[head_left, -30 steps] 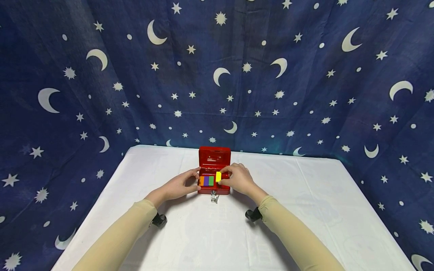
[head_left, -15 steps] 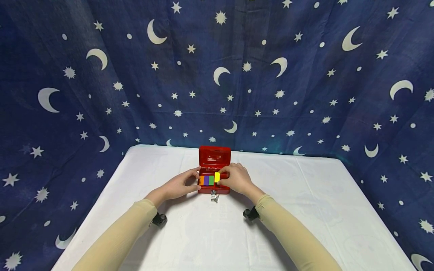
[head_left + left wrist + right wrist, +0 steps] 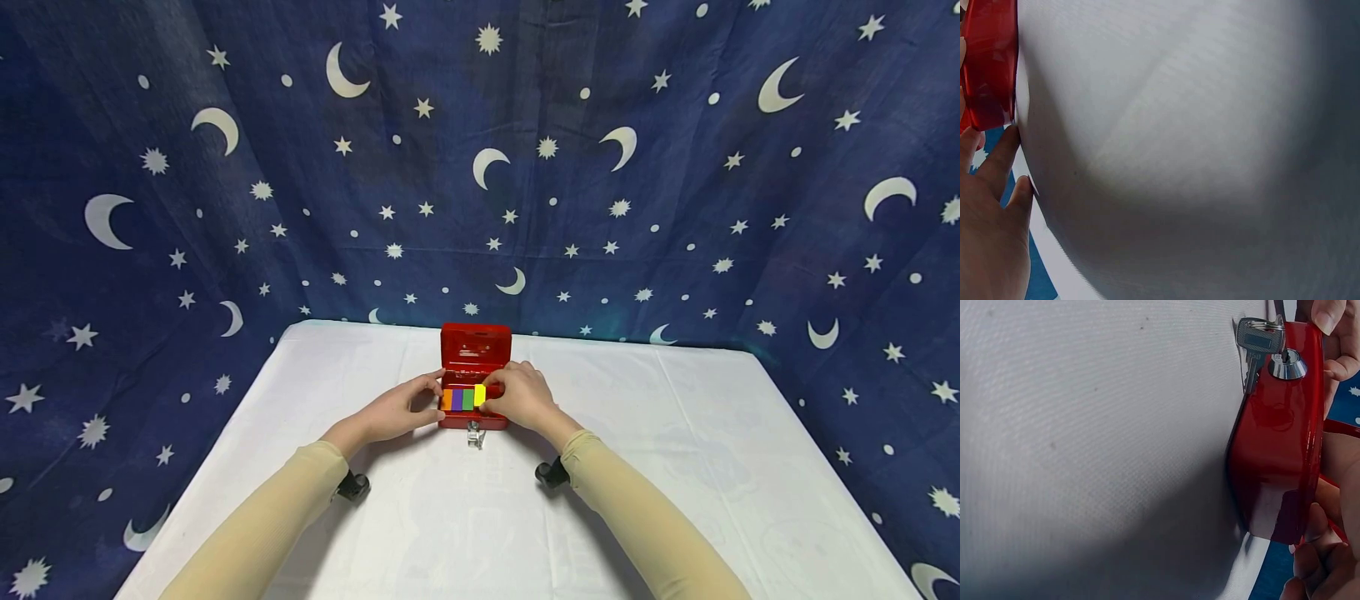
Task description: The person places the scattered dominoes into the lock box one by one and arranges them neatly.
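Note:
A red metal cash box [image 3: 453, 422] stands on the table, its lid [image 3: 476, 342] raised at the back. Orange [image 3: 447, 400], purple [image 3: 457, 400] and green [image 3: 468, 400] blocks lie side by side inside, from the left. My right hand [image 3: 525, 397] pinches a yellow block [image 3: 480, 394] between thumb and fingers, just right of the green one; whether those two touch is unclear. My left hand [image 3: 399, 408] holds the box's left end, thumb at the front corner and fingers toward the back. Both wrist views show the box from outside, with the blocks hidden.
A key [image 3: 1256, 336] hangs by its ring at the front lock [image 3: 1288, 365]. White cloth covers the table [image 3: 480, 517]. A dark blue curtain [image 3: 480, 217] with moons and stars hangs behind and at both sides. Black straps with cameras sit on both wrists.
My right hand has moved slightly left with the yellow block, narrowing its gap to the green block, and the block sits a little lower. The left hand and the box have stayed put.

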Motion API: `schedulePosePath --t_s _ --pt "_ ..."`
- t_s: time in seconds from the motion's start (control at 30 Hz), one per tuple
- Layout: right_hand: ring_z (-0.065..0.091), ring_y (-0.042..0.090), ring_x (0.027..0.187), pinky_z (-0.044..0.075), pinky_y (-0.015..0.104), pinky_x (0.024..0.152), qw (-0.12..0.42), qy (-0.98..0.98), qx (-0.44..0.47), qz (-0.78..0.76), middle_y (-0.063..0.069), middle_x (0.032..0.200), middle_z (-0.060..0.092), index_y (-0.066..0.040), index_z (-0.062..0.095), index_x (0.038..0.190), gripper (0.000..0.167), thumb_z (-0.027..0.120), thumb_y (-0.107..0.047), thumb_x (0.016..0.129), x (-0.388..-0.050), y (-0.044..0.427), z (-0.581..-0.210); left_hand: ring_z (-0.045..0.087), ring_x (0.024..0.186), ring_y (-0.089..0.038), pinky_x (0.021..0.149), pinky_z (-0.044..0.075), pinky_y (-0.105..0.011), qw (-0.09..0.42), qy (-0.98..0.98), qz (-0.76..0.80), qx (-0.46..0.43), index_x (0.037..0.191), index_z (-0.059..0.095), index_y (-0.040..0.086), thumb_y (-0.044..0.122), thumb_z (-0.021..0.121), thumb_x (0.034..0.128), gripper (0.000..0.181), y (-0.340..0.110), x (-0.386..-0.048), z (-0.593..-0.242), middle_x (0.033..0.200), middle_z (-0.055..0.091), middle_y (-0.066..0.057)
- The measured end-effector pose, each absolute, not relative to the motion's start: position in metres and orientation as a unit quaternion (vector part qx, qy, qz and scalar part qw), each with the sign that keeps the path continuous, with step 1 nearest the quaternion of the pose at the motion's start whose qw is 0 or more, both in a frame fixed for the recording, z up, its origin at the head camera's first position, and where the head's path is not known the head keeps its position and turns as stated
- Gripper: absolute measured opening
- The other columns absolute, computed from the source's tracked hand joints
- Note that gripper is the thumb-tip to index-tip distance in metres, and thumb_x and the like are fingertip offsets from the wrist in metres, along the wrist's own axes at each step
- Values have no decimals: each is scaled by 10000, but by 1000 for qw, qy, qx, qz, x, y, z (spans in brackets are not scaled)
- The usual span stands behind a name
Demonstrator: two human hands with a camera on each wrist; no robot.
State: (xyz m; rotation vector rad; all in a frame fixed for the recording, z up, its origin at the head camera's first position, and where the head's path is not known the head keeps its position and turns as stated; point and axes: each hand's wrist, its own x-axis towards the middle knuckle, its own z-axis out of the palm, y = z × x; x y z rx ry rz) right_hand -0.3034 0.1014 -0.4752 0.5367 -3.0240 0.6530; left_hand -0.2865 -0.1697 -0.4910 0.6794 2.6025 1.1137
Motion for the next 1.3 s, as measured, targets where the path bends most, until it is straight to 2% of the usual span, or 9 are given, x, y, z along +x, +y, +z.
schedulePosePath --t_s 0.7,1.3 --pt "495 192 954 444 363 845 -5 -973 173 151 -24 1023 660 -202 777 1132 417 886 -387 773 -303 96 -480 292 1510 -207 1198 252 -540 115 889 381 226 1152 563 244 462 724 936 346 -169 -286 -491 1641 328 96" --pt "496 201 957 442 366 847 -11 -973 181 141 -11 1026 662 -183 779 1138 412 882 -361 782 -302 95 -478 297 1508 -215 1193 260 -543 112 891 374 230 1152 563 244 452 719 942 335 -170 -287 -492 1643 325 96"
